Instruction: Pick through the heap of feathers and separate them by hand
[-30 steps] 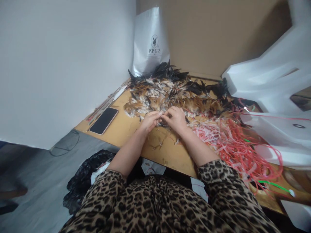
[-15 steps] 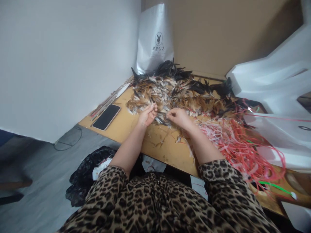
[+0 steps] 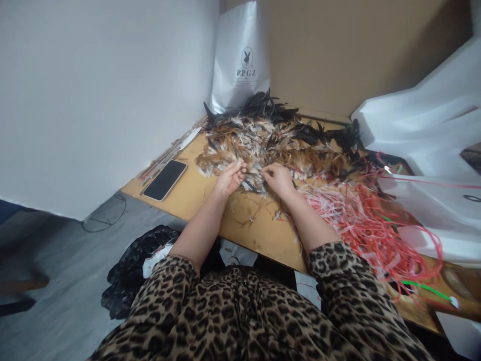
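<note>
Brown, black and white feathers (image 3: 248, 135) lie in a wide heap on the wooden table (image 3: 270, 235). At the heap's near edge, my left hand (image 3: 233, 176) has its fingers curled, palm partly up, in a pinch. What it pinches is too small to make out. A short gap to the right, my right hand (image 3: 278, 179) faces it with thumb and forefinger pressed together. Anything between those fingertips blends into the feathers behind. Loose feather scraps (image 3: 250, 219) lie on the table below the hands.
A phone (image 3: 165, 180) lies on the left of the table. Red and white plastic strips (image 3: 361, 220) make a tangled pile on the right. A white printed bag (image 3: 240, 60) stands behind the feathers. On the floor at left is a black plastic bag (image 3: 135, 271).
Both hands have shifted slightly to the right, still pinched and facing each other. The feather heap looks the same.
</note>
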Demonstrator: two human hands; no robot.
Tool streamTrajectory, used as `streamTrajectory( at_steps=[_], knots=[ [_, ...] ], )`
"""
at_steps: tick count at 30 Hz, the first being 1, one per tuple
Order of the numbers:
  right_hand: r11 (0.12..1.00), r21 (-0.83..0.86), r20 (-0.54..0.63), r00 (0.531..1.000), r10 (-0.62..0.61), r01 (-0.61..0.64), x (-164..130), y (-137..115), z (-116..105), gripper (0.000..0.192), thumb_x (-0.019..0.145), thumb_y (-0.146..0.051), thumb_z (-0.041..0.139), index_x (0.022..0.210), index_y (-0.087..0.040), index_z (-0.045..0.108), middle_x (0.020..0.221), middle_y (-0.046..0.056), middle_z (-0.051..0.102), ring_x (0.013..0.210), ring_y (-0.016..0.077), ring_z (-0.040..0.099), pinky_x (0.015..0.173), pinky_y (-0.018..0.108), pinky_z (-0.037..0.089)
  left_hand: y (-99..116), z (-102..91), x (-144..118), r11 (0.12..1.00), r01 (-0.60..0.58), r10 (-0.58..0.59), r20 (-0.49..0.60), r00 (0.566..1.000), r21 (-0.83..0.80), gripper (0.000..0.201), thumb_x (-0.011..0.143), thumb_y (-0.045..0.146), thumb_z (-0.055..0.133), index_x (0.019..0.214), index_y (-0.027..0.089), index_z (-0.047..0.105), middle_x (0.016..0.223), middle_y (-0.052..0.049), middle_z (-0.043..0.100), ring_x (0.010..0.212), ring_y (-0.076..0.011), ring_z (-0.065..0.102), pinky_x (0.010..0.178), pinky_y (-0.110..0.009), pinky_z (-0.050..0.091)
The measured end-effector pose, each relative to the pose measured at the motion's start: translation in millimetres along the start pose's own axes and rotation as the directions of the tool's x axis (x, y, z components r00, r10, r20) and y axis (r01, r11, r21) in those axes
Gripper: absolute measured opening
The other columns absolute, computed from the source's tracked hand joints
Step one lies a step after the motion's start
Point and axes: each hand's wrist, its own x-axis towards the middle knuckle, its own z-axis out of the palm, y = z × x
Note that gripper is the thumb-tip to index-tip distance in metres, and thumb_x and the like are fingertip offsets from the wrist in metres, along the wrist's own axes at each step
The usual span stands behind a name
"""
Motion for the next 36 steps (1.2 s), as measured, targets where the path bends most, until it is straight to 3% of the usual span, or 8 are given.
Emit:
streamTrajectory(
  at_steps=[9,13,15,18,21,25,29,36],
  knots=[
    [0.981,-0.172,0.067,0.993,0.098,-0.085,5,-15,6,0.017,0.075,-0.027,0.052,0.080,-0.019,0.067,0.085,0.007,0.065,0.076,0.0191,0.058,0.067,0.028,0.039,0,1.0,-1,1.000,0.019,-0.019,-0.012,1.000,0.013,0.009,0.075,0.014,0.060,0.083,0.013,0.064,0.076,-0.003,0.064,0.063,-0.0047,0.057,0.051,-0.012,0.041],
    [0.985,0.088,0.030,0.988,0.149,-0.151,6,-7,-1,0.014,0.070,-0.024,0.053,0.070,-0.017,0.065,0.074,0.004,0.066,0.069,0.0156,0.057,0.065,0.026,0.040,0,2.2,-2,0.999,0.023,-0.022,-0.023,0.999,0.025,0.009,0.075,0.014,0.060,0.083,0.013,0.064,0.076,-0.003,0.065,0.062,-0.0046,0.057,0.051,-0.012,0.041],
    [0.915,0.327,0.050,0.971,0.232,-0.235,7,-4,-5,0.014,0.067,-0.026,0.055,0.068,-0.015,0.064,0.065,0.002,0.063,0.059,0.0123,0.053,0.059,0.024,0.040,0,2.9,-2,0.999,0.023,-0.023,-0.012,1.000,0.025,0.009,0.075,0.014,0.060,0.083,0.013,0.064,0.075,-0.003,0.065,0.061,-0.0045,0.058,0.051,-0.012,0.041],
    [0.710,0.597,0.153,0.922,0.356,-0.373,7,-4,-10,0.018,0.062,-0.032,0.061,0.066,-0.014,0.062,0.052,-0.002,0.056,0.045,0.0079,0.043,0.048,0.022,0.035,-1,4.3,-2,0.998,0.034,-0.033,-0.012,0.999,0.050,0.009,0.074,0.014,0.062,0.082,0.013,0.064,0.074,-0.003,0.066,0.060,-0.0047,0.058,0.050,-0.012,0.041],
    [0.550,0.713,0.238,0.888,0.394,-0.435,7,-9,-13,0.025,0.057,-0.035,0.068,0.066,-0.014,0.061,0.047,-0.004,0.052,0.041,0.0057,0.039,0.044,0.020,0.030,-3,5.4,-3,0.994,0.049,-0.049,-0.005,0.999,0.099,0.010,0.072,0.015,0.064,0.081,0.012,0.065,0.077,-0.004,0.068,0.061,-0.0055,0.060,0.050,-0.013,0.042],
    [0.457,0.774,0.278,0.884,0.376,-0.438,6,-17,-14,0.030,0.054,-0.037,0.072,0.069,-0.014,0.062,0.049,-0.003,0.055,0.041,0.0053,0.040,0.042,0.020,0.028,-5,6.8,-4,0.977,0.070,-0.073,0.004,0.997,0.203,0.013,0.071,0.018,0.066,0.082,0.011,0.065,0.088,-0.007,0.069,0.064,-0.0063,0.062,0.052,-0.014,0.044],
    [0.504,0.779,0.220,0.916,0.337,-0.373,5,-22,-14,0.028,0.056,-0.038,0.071,0.068,-0.015,0.061,0.051,-0.003,0.054,0.044,0.0059,0.040,0.045,0.020,0.031,-7,8.8,-6,0.952,0.099,-0.106,0.010,0.994,0.290,0.018,0.070,0.021,0.068,0.084,0.009,0.065,0.087,-0.008,0.070,0.062,-0.0069,0.063,0.050,-0.014,0.044],
    [0.839,0.534,-0.002,0.992,0.129,-0.108,1,-22,-10,0.013,0.067,-0.027,0.058,0.069,-0.015,0.061,0.059,-0.001,0.058,0.052,0.0082,0.046,0.052,0.021,0.036,-10,9.5,-8,0.934,0.152,-0.169,0.023,0.985,0.324,0.019,0.072,0.022,0.068,0.085,0.008,0.065,0.086,-0.010,0.070,0.056,-0.0052,0.061,0.045,-0.012,0.041]
  ],
)
